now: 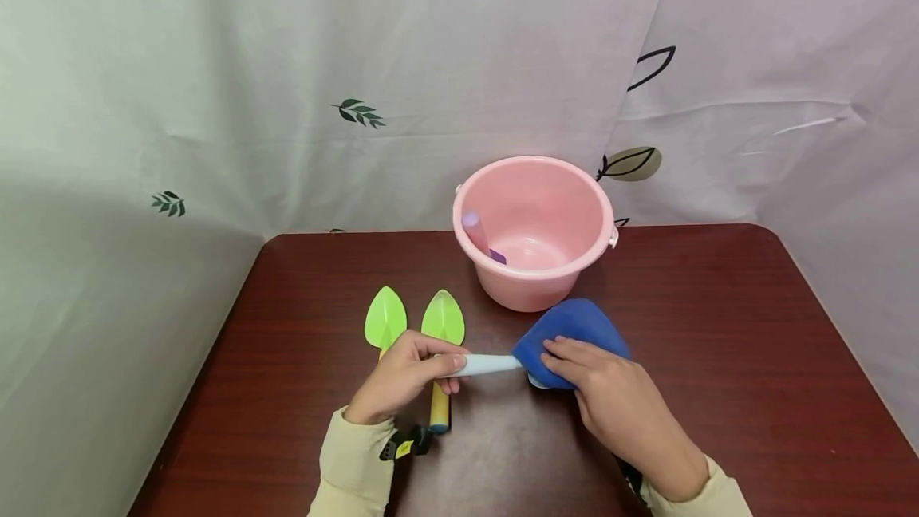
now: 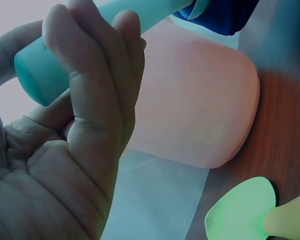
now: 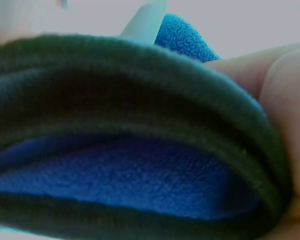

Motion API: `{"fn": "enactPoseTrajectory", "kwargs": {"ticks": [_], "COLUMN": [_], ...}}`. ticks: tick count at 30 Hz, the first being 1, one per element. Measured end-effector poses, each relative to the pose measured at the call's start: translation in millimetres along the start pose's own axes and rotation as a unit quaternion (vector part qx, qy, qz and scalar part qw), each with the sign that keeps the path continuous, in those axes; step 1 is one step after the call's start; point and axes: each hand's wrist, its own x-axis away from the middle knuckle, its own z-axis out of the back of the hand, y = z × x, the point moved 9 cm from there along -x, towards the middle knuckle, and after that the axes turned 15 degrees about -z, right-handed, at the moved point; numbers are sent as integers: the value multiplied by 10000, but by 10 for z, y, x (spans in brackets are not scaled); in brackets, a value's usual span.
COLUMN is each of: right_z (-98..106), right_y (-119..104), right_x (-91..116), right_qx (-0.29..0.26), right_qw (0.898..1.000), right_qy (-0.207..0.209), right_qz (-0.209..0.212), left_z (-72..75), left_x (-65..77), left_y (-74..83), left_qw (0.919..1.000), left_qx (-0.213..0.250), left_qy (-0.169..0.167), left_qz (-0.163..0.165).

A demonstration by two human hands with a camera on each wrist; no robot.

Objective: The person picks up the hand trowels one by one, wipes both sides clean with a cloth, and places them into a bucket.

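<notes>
Looks like wiping tbh: left hand pinches a pale handle, right hand grips the blue cloth over its far end, near the pink bucket. I'd say the next wipe needs that handle held steady.

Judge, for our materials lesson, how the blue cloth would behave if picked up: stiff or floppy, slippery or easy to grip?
The blue cloth would probably flop and droop, since the right-wrist view shows it curving into an open fold. It seems unlikely to slip from fingers, as its surface looks fuzzy.
</notes>
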Motion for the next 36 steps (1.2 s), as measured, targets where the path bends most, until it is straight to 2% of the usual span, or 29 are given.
{"fn": "enactPoseTrajectory", "kwargs": {"ticks": [9, 17, 23, 29, 36], "right_z": [66, 119, 173, 270, 347], "right_y": [37, 81, 196, 365, 439], "right_x": [3, 1, -17, -24, -30], "right_qx": [-4, -88, -137, -140, -217], "right_qw": [9994, 9984, 9988, 9967, 9942], "right_qy": [331, 552, 402, 512, 667], "right_qz": [133, 93, -224, -613, -810], "left_z": [77, 137, 207, 271, 357], "left_x": [27, 49, 70, 104, 167], "left_y": [23, 63, 65, 49, 52], "left_qw": [9999, 9999, 9999, 9994, 9986], "left_qx": [43, 78, 93, 232, 11], "left_qy": [106, 60, 117, 247, 394], "left_qz": [44, -91, -55, 122, 360]}}
